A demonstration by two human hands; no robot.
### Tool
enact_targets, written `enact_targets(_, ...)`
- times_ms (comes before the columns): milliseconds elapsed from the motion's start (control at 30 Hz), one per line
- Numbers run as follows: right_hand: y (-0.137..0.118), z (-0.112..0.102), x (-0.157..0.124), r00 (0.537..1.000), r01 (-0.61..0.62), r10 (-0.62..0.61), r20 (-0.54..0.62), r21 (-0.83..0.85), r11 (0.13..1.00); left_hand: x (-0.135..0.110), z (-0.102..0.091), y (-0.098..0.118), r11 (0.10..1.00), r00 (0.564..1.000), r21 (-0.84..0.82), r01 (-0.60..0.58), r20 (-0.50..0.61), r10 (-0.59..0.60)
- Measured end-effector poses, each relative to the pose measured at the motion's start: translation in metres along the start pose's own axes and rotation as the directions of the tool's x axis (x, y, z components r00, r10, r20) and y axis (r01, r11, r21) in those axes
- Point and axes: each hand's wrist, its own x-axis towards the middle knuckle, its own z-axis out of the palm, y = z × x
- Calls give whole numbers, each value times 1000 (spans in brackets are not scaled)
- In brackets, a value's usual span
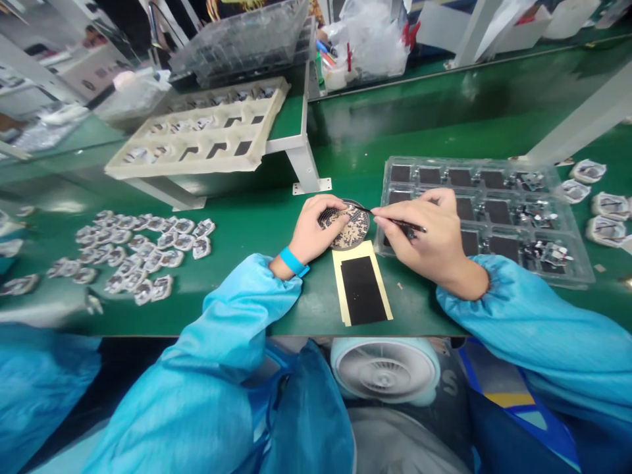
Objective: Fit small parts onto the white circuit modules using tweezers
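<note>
My left hand (316, 227), with a blue band at the wrist, is closed on the left side of a round, dark-rimmed disc (354, 230) with a mottled black and tan surface. Between the fingers of my right hand (427, 230) is a slim dark tool (407, 226), perhaps tweezers; its tip meets the disc's right edge. Just below the disc lies a yellow sheet (368, 251) bearing a black rectangle (364, 289) with a few pale specks. Part of the disc is hidden under my left fingers.
Behind my right hand sits a clear compartment tray (567, 227) with dark squares and small parts. Many small white-rimmed pieces (143, 250) lie at left, others (611, 205) at far right. A cream tray (197, 135) rests on a raised green shelf (291, 122). A blue sleeve (44, 382) shows at lower left.
</note>
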Motion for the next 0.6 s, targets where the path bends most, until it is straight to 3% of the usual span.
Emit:
enact_targets(467,-5,-1,0,997,-38,37,66,18,999,0,3,-1,996,994,-33,-86,-73,83)
enact_targets(600,-5,-1,-1,998,-46,45,39,43,998,0,1,2,996,994,-17,-91,-67,90)
